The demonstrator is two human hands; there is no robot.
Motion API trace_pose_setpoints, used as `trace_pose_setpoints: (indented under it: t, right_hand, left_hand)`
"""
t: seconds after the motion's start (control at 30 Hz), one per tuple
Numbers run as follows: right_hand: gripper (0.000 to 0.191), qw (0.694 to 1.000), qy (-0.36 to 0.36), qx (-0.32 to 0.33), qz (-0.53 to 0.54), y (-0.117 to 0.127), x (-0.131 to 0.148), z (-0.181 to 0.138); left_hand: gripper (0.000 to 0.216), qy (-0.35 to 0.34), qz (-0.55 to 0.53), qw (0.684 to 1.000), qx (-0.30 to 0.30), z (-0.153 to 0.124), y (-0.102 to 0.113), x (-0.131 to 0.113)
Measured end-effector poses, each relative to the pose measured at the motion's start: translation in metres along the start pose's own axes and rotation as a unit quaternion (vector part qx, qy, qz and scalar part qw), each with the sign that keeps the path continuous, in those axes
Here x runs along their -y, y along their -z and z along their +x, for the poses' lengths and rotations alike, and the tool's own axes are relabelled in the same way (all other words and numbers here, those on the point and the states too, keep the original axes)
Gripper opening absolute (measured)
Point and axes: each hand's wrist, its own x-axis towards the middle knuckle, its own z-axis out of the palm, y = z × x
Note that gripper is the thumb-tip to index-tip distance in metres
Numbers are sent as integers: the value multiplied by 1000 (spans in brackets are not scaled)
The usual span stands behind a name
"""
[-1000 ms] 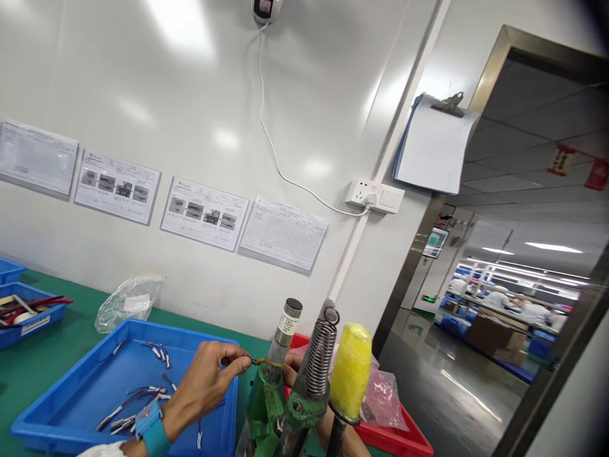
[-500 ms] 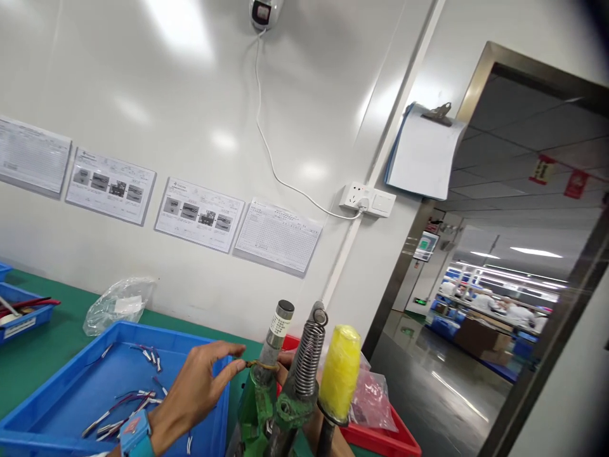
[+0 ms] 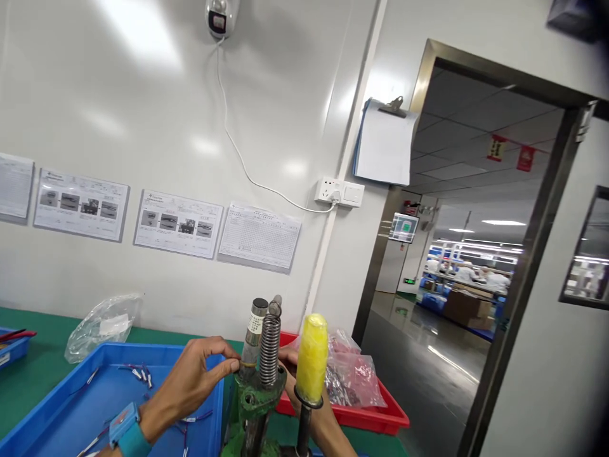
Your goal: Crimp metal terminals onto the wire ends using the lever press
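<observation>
A green hand press (image 3: 259, 397) stands before me, with a steel post (image 3: 254, 330), a coil spring (image 3: 269, 349) and a lever with a yellow-wrapped handle (image 3: 313, 358). A thin yellow-brown band (image 3: 248, 365) crosses the lower part of the post. At the post's left side, my left hand (image 3: 197, 374) pinches the band's end between thumb and forefinger. My right hand (image 3: 291, 368) reaches in behind the spring and handle from the right. Its fingers look bent together, but their tips and anything in them are hidden by the press.
A blue tray (image 3: 107, 352) with several short wired leads is at left on the green table (image 3: 152, 330). Behind it sits a clear plastic bag (image 3: 104, 327). A red tray (image 3: 371, 419) holding bagged parts is at right, near a doorway (image 3: 428, 63).
My view has turned to the right and the press appears further left. My left fingertips have come closer to the post, and the band now lies nearer against it.
</observation>
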Motion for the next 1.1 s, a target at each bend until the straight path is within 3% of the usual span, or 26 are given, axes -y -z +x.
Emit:
trace_pose_setpoints:
  t: [0.13,0.23,0.37,0.53,0.63,0.8,0.9,1.0,1.1]
  right_hand:
    - [50,1000,11,-2,-15,7,-8,1]
    - [48,1000,-14,-19,13,18,-5,-1]
    - [49,996,-39,-38,66,45,8,-5]
    - [49,996,-6,-90,7,83,50,-3]
    - [47,995,32,-93,-28,90,86,2]
    - [39,983,129,-34,-127,71,138,12]
    - [31,960,180,0,-214,53,156,20]
    - [20,934,181,62,-301,34,169,30]
    - [34,897,160,118,-395,13,180,40]
  left_hand:
    - [24,-40,41,998,-5,-5,-4,1]
    - [31,-19,-24,999,9,-13,-3,-4]
    - [31,15,-102,992,70,-17,15,-26]
    - [34,5,-101,986,133,-5,33,-53]
    - [42,8,-179,981,79,8,27,-59]
    - [48,25,-290,955,-55,30,11,-62]
    - [47,26,-305,950,-66,38,9,-64]
    - [47,23,-317,946,-62,40,10,-62]
    - [45,14,-342,937,-63,40,9,-59]
